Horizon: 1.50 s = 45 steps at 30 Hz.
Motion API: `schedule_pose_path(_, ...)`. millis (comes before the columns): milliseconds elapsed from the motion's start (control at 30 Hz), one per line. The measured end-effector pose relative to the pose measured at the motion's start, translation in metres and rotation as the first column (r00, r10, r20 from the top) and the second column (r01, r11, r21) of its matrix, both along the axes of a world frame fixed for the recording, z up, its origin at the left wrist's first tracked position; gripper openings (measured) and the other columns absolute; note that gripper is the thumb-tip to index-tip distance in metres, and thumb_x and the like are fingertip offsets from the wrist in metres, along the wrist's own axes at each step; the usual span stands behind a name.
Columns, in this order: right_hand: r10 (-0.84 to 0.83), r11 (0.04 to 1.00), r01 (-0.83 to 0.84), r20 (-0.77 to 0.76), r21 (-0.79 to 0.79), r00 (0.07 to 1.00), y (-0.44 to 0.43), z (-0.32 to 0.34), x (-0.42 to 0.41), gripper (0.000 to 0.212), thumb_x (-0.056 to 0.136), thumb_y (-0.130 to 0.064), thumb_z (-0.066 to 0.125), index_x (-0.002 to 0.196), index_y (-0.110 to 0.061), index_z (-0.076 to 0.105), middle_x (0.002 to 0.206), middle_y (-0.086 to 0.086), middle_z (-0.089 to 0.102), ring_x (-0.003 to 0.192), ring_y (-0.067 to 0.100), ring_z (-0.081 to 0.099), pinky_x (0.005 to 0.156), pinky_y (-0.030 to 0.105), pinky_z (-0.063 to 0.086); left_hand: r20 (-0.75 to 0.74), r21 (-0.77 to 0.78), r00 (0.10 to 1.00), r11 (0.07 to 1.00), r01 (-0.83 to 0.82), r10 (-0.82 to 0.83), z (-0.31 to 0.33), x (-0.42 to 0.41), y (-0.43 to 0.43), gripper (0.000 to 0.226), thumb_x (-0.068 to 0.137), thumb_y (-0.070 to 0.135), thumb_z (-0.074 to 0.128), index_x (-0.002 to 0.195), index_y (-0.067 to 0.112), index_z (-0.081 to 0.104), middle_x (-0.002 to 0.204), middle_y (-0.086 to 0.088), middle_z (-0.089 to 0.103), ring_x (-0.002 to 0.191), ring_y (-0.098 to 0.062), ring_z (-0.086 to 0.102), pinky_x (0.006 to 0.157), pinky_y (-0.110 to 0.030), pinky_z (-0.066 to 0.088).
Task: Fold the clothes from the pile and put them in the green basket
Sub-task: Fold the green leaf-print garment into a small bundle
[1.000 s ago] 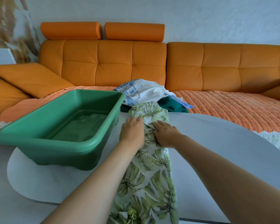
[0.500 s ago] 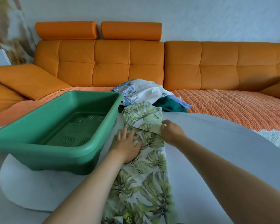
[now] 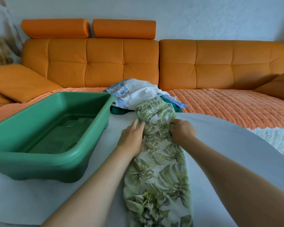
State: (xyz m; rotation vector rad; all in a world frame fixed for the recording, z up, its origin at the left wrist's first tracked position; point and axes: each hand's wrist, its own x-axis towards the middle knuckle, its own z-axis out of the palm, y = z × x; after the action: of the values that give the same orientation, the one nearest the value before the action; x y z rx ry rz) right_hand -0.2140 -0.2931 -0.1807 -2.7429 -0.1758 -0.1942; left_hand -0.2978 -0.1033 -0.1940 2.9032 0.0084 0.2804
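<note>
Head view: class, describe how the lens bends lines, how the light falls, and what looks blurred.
Head view: the wide lens bows the top edge of the sofa; light is soft and even, with only a faint shadow under the green basket; the leaf-print cloth blurs toward the bottom edge.

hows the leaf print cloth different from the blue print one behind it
The leaf cloth has green leaves, the blue cloth blue scrolls. The leaf cloth lies stretched long on the table, with the left hand and right hand on it; the blue cloth sits bunched behind it, untouched. Both have a white ground.
</note>
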Motion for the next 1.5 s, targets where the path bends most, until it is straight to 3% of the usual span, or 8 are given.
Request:
schedule_pose_path(200, 0.15, 0.95, -0.103, 0.139, -0.295, 0.979, -0.015, -0.002, 0.0, 0.041, 0.097, -0.024, 0.051, 0.138, -0.025, 0.052, 0.139, 0.01, 0.043, 0.123, 0.03, 0.047, 0.099, 0.044, 0.044, -0.008, 0.095, 0.963, 0.959, 0.268, -0.268, 0.012, 0.003, -0.041, 0.046, 0.105, 0.027, 0.035, 0.15, 0.021, 0.042, 0.165, -0.004, 0.019, 0.149, -0.022, 0.022, 0.119, -0.04, 0.023)
schedule_pose_path(333, 0.473, 0.832, -0.432, 0.039, -0.348, 0.88, -0.012, -0.006, -0.017, 0.05, 0.104, -0.045, 0.034, 0.154, -0.035, 0.034, 0.164, 0.003, 0.022, 0.15, 0.024, 0.019, 0.121, 0.043, 0.014, -0.307, 0.124, 0.937, 0.969, 0.213, -0.166, -0.008, -0.003, -0.032, 0.069, 0.102, 0.058, 0.024, 0.161, 0.025, 0.006, 0.167, 0.004, -0.007, 0.153, -0.014, -0.007, 0.124, -0.044, 0.003)
schedule_pose_path(467, 0.475, 0.757, -0.507, -0.186, -0.412, 0.86, -0.02, -0.022, -0.033, 0.061, 0.103, -0.059, 0.018, 0.159, -0.039, 0.003, 0.168, 0.0, -0.011, 0.154, 0.018, -0.011, 0.124, 0.045, -0.006, -0.324, 0.134, 0.937, 0.974, 0.18, -0.129, -0.011, -0.013, -0.021, 0.079, 0.099, 0.068, 0.017, 0.16, 0.023, -0.006, 0.166, 0.004, -0.017, 0.152, -0.014, -0.015, 0.124, -0.045, -0.005)
schedule_pose_path(767, 0.57, 0.737, -0.596, -0.181, -0.321, 0.802, -0.029, -0.005, -0.077, 0.063, 0.106, -0.051, 0.026, 0.161, -0.025, 0.012, 0.169, 0.003, -0.002, 0.154, 0.017, -0.007, 0.123, 0.034, -0.005, -0.156, 0.014, 0.939, 0.949, 0.314, -0.308, 0.017, -0.062, -0.026, 0.053, 0.104, 0.047, 0.038, 0.149, 0.02, 0.045, 0.159, 0.004, 0.031, 0.147, -0.017, 0.024, 0.121, -0.034, 0.021)
schedule_pose_path(1033, 0.643, 0.642, -0.707, -0.295, -0.296, 0.707, -0.051, -0.018, -0.143, 0.085, 0.097, -0.069, 0.024, 0.161, -0.02, -0.003, 0.168, 0.002, -0.009, 0.154, 0.014, -0.01, 0.122, 0.028, -0.009, -0.508, 0.11, 0.803, 0.901, 0.419, -0.312, 0.012, -0.117, -0.029, 0.107, 0.084, 0.083, 0.033, 0.157, 0.022, -0.016, 0.16, 0.01, -0.03, 0.148, -0.009, -0.024, 0.124, -0.036, -0.007)
schedule_pose_path(1200, 0.671, 0.654, -0.676, -0.152, -0.34, 0.726, -0.058, -0.02, -0.156, 0.095, 0.086, -0.076, 0.011, 0.161, -0.019, 0.007, 0.168, 0.003, 0.0, 0.155, 0.017, -0.001, 0.12, 0.025, -0.009, -0.27, 0.172, 0.895, 0.897, 0.408, -0.356, 0.001, -0.134, -0.028, 0.099, 0.085, 0.078, 0.029, 0.16, 0.019, 0.007, 0.168, 0.003, -0.005, 0.153, -0.012, -0.006, 0.12, -0.025, -0.007)
schedule_pose_path(1333, 0.712, 0.646, -0.716, -0.129, -0.264, 0.69, -0.067, -0.015, -0.172, 0.082, 0.095, -0.069, 0.021, 0.161, -0.022, 0.013, 0.168, -0.004, 0.002, 0.154, 0.01, 0.0, 0.118, 0.019, -0.008, -0.088, -0.137, 0.901, 0.901, 0.412, -0.425, 0.006, -0.156, -0.029, 0.056, 0.103, 0.049, 0.043, 0.154, 0.027, 0.036, 0.162, 0.013, 0.025, 0.146, -0.002, 0.021, 0.115, -0.016, 0.014)
schedule_pose_path(1500, 0.714, 0.629, -0.724, -0.157, -0.284, 0.682, -0.079, -0.032, -0.184, 0.099, 0.083, -0.082, -0.006, 0.161, -0.022, 0.002, 0.168, -0.003, -0.002, 0.154, 0.009, -0.008, 0.126, 0.036, 0.003, -0.228, -0.014, 0.844, 0.868, 0.496, -0.486, -0.011, -0.171, -0.024, 0.079, 0.093, 0.071, 0.023, 0.16, 0.03, 0.013, 0.165, 0.016, 0.002, 0.148, 0.005, -0.006, 0.115, -0.012, -0.009)
